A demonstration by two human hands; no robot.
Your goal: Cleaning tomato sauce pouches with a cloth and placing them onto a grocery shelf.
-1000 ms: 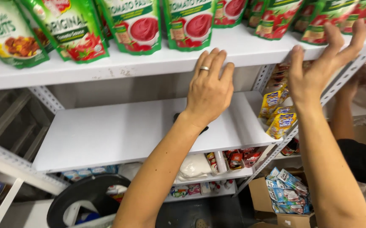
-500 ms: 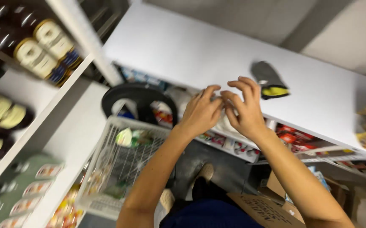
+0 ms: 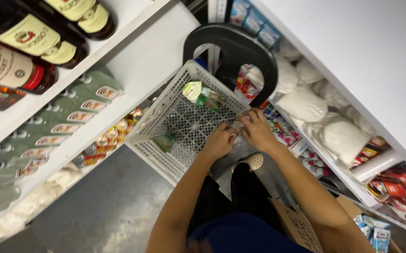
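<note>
My left hand [image 3: 219,140] and my right hand [image 3: 258,131] are close together at the near rim of a white plastic lattice basket [image 3: 165,100] with a black handle [image 3: 233,40]. Both hands pinch a greyish, see-through plastic bag [image 3: 221,171] that hangs down below them toward my legs. What the bag holds is hidden. Inside the basket lie green and white packets [image 3: 202,93], and another green packet [image 3: 165,141] rests by its left wall.
A shelf on the left carries dark bottles [image 3: 22,44], green packets [image 3: 67,126] and small cans [image 3: 111,140]. The white shelf unit on the right holds white bags [image 3: 339,136] and red packets [image 3: 399,189]. A cardboard box [image 3: 294,225] stands by my right leg, on grey floor [image 3: 100,211].
My hands left the upper white shelf, came together and dropped to the basket rim. The view swung from the shelves down to the basket and floor.
</note>
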